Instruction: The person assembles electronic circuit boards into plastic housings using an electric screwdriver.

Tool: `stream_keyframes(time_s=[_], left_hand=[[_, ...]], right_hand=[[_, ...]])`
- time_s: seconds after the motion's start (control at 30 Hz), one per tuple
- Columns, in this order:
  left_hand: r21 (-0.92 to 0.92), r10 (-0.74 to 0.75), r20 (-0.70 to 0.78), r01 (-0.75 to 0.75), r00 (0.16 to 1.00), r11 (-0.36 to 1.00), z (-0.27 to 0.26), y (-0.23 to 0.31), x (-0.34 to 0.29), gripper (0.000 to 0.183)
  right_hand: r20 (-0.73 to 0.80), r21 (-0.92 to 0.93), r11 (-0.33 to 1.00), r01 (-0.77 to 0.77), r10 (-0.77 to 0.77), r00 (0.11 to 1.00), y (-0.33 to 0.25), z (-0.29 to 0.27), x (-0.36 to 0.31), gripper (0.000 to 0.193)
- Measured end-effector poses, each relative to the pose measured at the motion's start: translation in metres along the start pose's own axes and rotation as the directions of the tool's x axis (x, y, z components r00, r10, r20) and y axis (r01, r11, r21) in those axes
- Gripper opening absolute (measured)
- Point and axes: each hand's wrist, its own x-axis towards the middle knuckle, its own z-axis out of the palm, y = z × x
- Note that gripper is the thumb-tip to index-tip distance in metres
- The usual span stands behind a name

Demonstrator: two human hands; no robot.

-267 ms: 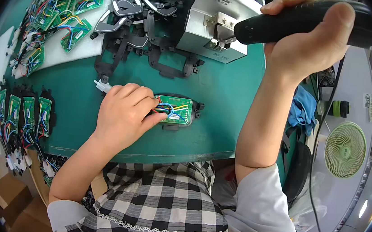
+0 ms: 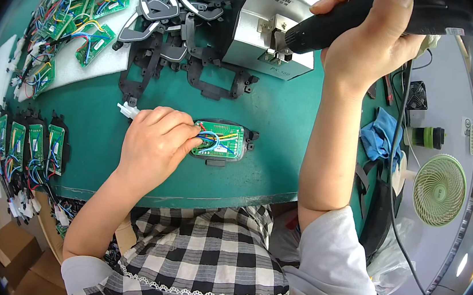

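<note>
Lying crosswise, green board (image 2: 233, 137), driver (image 2: 330, 30) pointing left

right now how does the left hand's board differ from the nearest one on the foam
The board at the left hand lies in a black frame; the loose board on the foam has none. The framed one runs left to right, the loose one slants. The left hand touches the framed one, not the loose one. Both are green and wired.

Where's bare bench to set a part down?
Green tabletop between the wired board and right forearm; also between the four-board row and left hand. Crowded: upper left, with loose boards and black frames beside the silver box.
</note>
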Motion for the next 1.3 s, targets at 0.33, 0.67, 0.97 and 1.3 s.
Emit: stream_keyframes(time_s=[0.33,0.67,0.97,1.3], left_hand=[[-0.041,-0.047,-0.025,0.046,0.999,0.998,0.006,-0.005,-0.004,0.012],[-0.004,-0.028,-0.052,0.028,0.998,1.000,0.006,-0.005,-0.007,0.011],[-0.062,-0.125,-0.041,0.122,0.991,0.991,0.012,-0.007,-0.011,0.012],[-0.051,-0.100,-0.059,0.097,0.993,0.994,0.008,-0.005,-0.011,0.010]], right_hand=[[0.139,-0.372,0.881,-0.292,0.364,0.921,-0.026,0.010,-0.072,0.074],[0.191,-0.374,0.878,-0.299,0.389,0.901,-0.016,0.033,-0.110,0.078],[0.291,-0.368,0.892,-0.262,0.378,0.879,-0.011,0.040,-0.115,0.083],[0.361,-0.380,0.894,-0.238,0.380,0.852,-0.009,0.041,-0.111,0.079]])
